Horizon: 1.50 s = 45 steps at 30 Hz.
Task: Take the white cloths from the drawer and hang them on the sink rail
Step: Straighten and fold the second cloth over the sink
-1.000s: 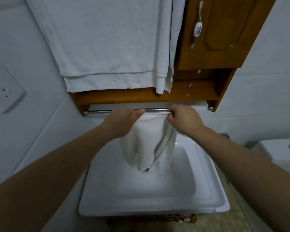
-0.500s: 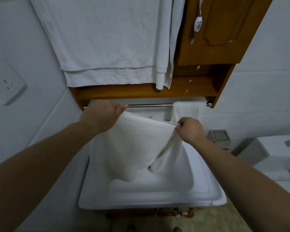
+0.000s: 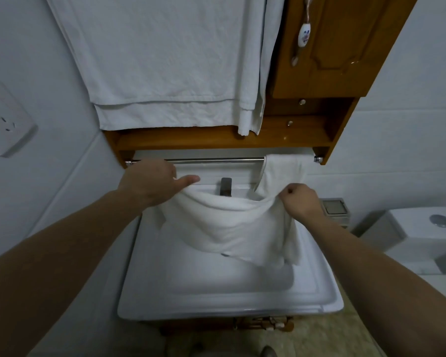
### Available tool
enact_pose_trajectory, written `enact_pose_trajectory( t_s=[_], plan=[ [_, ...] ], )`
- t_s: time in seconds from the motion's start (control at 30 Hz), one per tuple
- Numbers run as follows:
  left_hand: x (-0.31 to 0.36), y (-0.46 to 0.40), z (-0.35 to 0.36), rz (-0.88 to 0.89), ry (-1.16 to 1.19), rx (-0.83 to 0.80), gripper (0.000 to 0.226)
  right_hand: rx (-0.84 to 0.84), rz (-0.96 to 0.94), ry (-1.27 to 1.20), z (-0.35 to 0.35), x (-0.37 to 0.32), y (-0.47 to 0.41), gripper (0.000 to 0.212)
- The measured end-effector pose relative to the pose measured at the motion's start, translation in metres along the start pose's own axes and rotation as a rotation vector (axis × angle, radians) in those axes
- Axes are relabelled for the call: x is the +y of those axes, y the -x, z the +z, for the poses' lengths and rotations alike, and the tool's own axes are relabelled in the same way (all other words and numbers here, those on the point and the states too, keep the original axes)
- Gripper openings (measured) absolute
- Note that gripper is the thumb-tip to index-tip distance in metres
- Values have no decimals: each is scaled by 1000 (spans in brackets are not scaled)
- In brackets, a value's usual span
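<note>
While the white cloth (image 3: 232,228) is held spread over the sink (image 3: 216,302) below the rail (image 3: 216,160), pinched by left hand (image 3: 150,181) and right hand (image 3: 300,202) fingers, it could easily get dunked in the basin if it's allowed to sag.

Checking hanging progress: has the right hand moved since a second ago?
Yes. The right hand came down and rightward from the rail, gripping the cloth.

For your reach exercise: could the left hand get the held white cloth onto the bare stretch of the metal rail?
Probably yes: the left hand sits just below the metal rail, nothing between; the held white cloth hangs free.
</note>
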<state>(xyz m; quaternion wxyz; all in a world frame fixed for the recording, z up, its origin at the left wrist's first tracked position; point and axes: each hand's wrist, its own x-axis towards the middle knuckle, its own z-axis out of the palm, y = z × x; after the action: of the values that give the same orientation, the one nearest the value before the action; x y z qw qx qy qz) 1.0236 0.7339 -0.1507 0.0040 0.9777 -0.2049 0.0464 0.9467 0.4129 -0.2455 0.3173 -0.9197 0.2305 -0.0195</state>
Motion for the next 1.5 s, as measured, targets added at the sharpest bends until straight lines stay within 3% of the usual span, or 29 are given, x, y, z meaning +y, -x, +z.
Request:
enact_pose_trajectory(
  t_s=[0.13,0.3,0.4,0.5,0.63,0.87,1.2,1.5],
  plan=[
    [29,-4,5,12,50,-81,77,-32,-157,-144,2,-39,6,34],
    [60,-7,9,82,219,-129,94,-168,-409,-262,0,-80,17,20],
    [78,-8,13,179,261,-184,74,-236,-476,-347,1,-94,20,16],
    [84,-14,12,145,438,-177,43,-216,-435,-456,3,-96,20,4],
    [82,-25,11,106,539,-178,38,-152,-386,-511,-1,-90,17,11],
    [66,-33,13,92,399,-138,27,48,-417,-65,4,-75,20,3],
    [28,-46,21,-46,312,-115,29,119,-141,85,6,-27,7,10],
    [-2,-51,26,-179,227,-117,39,38,11,7,5,10,-1,22]
  ],
)
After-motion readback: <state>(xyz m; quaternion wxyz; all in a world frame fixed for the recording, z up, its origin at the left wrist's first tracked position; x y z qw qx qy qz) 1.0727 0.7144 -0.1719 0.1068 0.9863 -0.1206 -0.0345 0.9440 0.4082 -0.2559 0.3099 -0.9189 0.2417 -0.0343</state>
